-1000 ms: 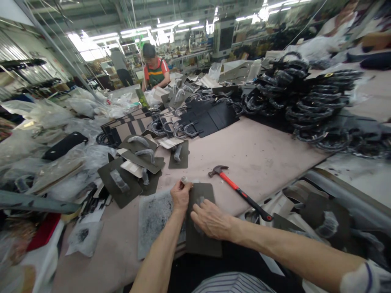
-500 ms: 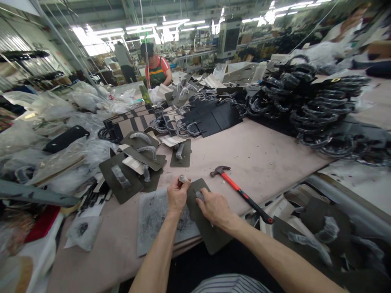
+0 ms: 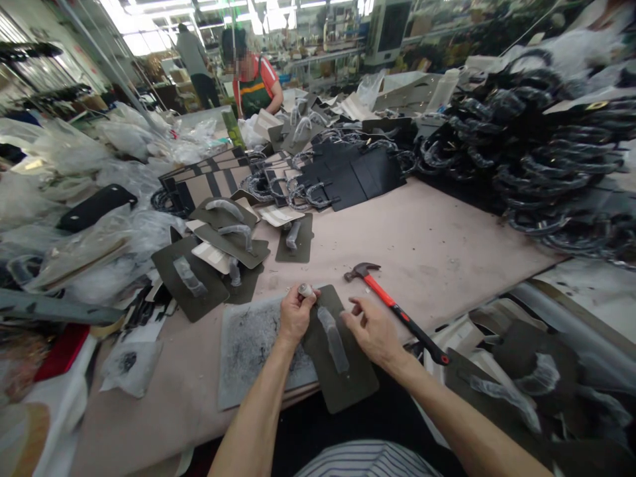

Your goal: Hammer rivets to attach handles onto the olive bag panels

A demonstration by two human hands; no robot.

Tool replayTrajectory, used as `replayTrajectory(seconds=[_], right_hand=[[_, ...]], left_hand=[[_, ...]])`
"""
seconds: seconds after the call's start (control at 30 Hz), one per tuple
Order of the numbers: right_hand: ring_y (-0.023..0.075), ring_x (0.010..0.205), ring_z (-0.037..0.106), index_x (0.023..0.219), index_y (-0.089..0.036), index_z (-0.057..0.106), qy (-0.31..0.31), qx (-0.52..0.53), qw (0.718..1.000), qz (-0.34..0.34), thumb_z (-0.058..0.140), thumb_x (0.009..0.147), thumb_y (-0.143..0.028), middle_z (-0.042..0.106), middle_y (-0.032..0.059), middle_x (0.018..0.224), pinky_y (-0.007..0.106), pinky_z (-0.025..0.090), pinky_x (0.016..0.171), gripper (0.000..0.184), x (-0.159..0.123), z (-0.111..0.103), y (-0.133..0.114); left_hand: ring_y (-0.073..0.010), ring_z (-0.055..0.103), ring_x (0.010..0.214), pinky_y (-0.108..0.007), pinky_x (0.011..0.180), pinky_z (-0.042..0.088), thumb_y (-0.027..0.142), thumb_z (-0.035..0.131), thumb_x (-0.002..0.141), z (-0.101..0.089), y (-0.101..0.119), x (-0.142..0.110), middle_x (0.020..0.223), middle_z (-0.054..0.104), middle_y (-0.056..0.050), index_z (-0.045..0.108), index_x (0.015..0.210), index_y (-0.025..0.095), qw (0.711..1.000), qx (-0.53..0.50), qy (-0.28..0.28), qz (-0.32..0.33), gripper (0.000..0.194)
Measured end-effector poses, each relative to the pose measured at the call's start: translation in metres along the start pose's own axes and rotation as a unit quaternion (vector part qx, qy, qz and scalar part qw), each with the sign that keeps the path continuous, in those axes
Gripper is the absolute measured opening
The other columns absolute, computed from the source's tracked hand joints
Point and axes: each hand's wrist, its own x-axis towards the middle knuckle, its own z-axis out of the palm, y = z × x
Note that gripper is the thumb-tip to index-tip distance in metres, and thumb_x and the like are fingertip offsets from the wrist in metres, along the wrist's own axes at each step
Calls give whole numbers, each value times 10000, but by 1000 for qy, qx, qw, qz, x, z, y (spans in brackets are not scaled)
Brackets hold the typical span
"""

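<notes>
My left hand [image 3: 297, 317] is closed round a short pale cylinder with a round metal end [image 3: 305, 290], at the upper left edge of a dark olive panel [image 3: 342, 391]. The panel lies tilted over the table's front edge, partly on a scuffed grey slab [image 3: 238, 371]. Its handle [image 3: 334, 341] is wrapped in clear plastic. My right hand [image 3: 375, 331] is off the panel, just right of it, fingers bent and apart with nothing in them. Beyond that hand lies a claw hammer [image 3: 392, 306] with a red and black shaft.
More olive panels with wrapped handles [image 3: 191, 278] lie to the left. Black bag pieces [image 3: 358, 179] and a tall heap of wrapped black handles [image 3: 527, 152] are behind. Further panels [image 3: 517, 371] fill the lower right. A co-worker in red [image 3: 256, 86] stands across the table.
My right hand has let go of the wrapped handle and moved right towards the hammer, its fingers opening. The left hand keeps the cylinder near the panel's edge. My view has tipped down slightly.
</notes>
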Motion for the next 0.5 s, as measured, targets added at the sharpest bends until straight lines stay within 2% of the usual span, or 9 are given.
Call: replayTrajectory(seconds=[0.07,0.13,0.23,0.33,0.37,0.43,0.47,0.5], right_hand=[[238,943,589,1198,-128,567,69,-93,993,27,478,929,-434,623,130,1053,335,448,815,417,7,-14,26],[269,992,569,1165,-118,581,81,-191,977,47,478,928,-400,602,163,1079,362,434,852,382,14,-28,51],[272,954,573,1094,-135,595,9,-267,961,76,498,919,-381,599,154,1024,362,426,819,317,19,-43,74],[245,898,580,1042,-155,572,-47,-269,957,99,493,912,-332,601,129,993,332,410,749,233,22,-49,77],[231,869,578,1020,-158,562,-56,-243,962,112,495,899,-305,600,118,965,319,403,724,202,23,-50,75],[190,765,558,945,-167,540,-103,-94,976,168,520,844,-249,584,73,856,290,393,662,132,27,-51,69],[168,703,538,911,-174,523,-136,12,970,202,520,816,-229,564,44,795,276,392,630,110,29,-51,65],[148,643,514,883,-182,506,-171,119,950,233,510,796,-218,539,17,742,264,395,598,95,31,-50,60]], left_hand=[[-183,689,863,-288,809,522,308,660,814,1,1,0,911,749,-63,651,970,171,1000,12,0,1,207],[-186,686,861,-290,807,522,316,661,820,2,2,0,913,750,-68,655,970,167,1000,22,-2,2,211],[-188,684,862,-286,805,521,327,658,826,3,2,0,918,750,-66,661,968,170,999,38,-4,5,212],[-188,683,862,-283,804,517,317,644,832,4,4,0,913,751,-56,671,952,179,997,74,-8,15,186],[-188,682,858,-282,802,515,305,636,834,4,5,-1,906,749,-53,676,939,181,996,90,-10,23,168],[-185,679,841,-279,791,513,272,620,833,6,8,-1,890,745,-46,682,915,187,992,120,-10,40,133],[-185,678,830,-279,782,513,254,614,830,7,9,-1,881,744,-42,683,906,191,990,131,-11,49,121],[-184,678,821,-278,775,514,238,608,826,8,11,-2,874,743,-38,682,900,195,988,142,-14,56,113]])
